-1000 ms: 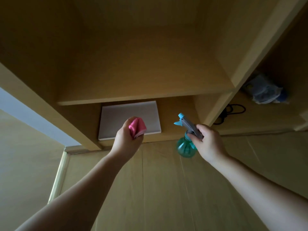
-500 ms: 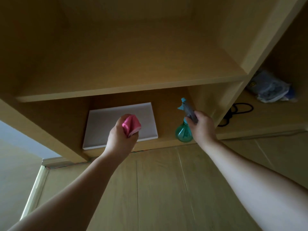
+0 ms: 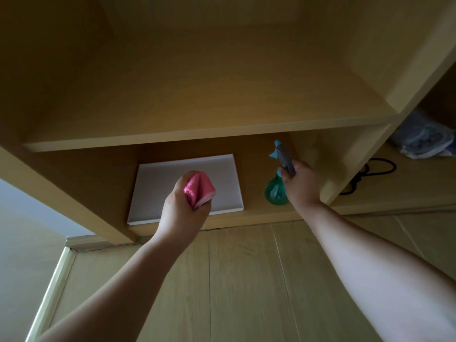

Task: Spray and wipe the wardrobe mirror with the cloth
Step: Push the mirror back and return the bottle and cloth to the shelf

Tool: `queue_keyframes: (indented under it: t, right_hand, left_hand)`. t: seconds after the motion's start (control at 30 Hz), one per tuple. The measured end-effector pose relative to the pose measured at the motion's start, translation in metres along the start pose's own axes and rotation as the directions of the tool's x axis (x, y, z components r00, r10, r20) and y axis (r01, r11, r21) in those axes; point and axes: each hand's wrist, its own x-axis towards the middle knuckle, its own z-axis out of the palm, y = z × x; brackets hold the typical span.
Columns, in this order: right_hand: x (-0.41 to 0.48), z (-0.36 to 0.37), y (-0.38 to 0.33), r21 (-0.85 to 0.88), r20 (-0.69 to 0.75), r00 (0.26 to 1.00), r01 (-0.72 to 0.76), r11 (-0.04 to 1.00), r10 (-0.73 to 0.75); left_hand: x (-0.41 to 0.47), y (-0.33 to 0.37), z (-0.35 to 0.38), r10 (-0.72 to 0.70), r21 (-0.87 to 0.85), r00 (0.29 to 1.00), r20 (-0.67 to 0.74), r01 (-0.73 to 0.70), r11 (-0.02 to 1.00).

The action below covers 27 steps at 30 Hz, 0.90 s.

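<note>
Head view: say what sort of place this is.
Probably a room at home, at an open wooden wardrobe standing on plank flooring. A black cable and a crumpled bag lie in its side compartment. The left hand grips a pink cloth, the right hand a spray bottle.

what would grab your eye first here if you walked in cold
The pink cloth bunched in the left hand stands out most, bright against the dim wooden shelves. It is held in front of a flat white board lying in the lower compartment. To its right, the right hand grips a green spray bottle by its grey head, inside the same compartment.
</note>
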Motion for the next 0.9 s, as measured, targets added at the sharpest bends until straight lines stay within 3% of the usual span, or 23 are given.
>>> queue_keyframes:
  t: [0.23,0.37,0.43,0.57,0.63,0.7,0.77,0.9]
  right_hand:
    - [-0.012,-0.015,-0.004,-0.043,0.047,0.999,0.015,0.999,-0.013]
    - [-0.033,-0.039,-0.019,-0.138,-0.039,0.992,0.112,0.984,-0.119]
    - [-0.051,-0.050,-0.035,-0.042,-0.008,0.979,0.203,0.978,-0.204]
    - [-0.084,-0.062,-0.087,0.281,0.245,0.914,0.252,0.926,-0.322]
    - [-0.096,-0.062,-0.115,0.436,0.309,0.875,0.217,0.873,-0.372]
    - [-0.104,-0.061,-0.137,0.556,0.404,0.845,0.078,0.827,-0.351]
    - [-0.107,-0.058,-0.151,0.588,0.476,0.813,-0.011,0.809,-0.335]
    - [-0.108,-0.057,-0.158,0.544,0.468,0.818,0.031,0.839,-0.334]
  left_hand:
    - [-0.007,0.010,0.000,0.030,-0.040,1.000,0.007,-0.030,0.999]
    - [-0.016,0.016,-0.004,0.057,-0.039,0.998,0.021,-0.056,0.998]
    - [-0.022,0.020,-0.007,0.059,-0.049,0.998,0.028,-0.057,0.997]
    - [-0.027,0.032,-0.015,0.054,-0.081,0.999,0.002,-0.054,0.995]
    - [-0.029,0.039,-0.017,0.043,-0.091,0.999,-0.008,-0.043,0.995]
    - [-0.033,0.046,-0.019,0.056,-0.104,0.998,0.013,-0.054,0.993]
    - [-0.039,0.051,-0.021,0.092,-0.146,0.993,0.077,-0.080,0.986]
    - [-0.046,0.052,-0.035,0.080,-0.133,0.967,0.242,-0.049,0.990]
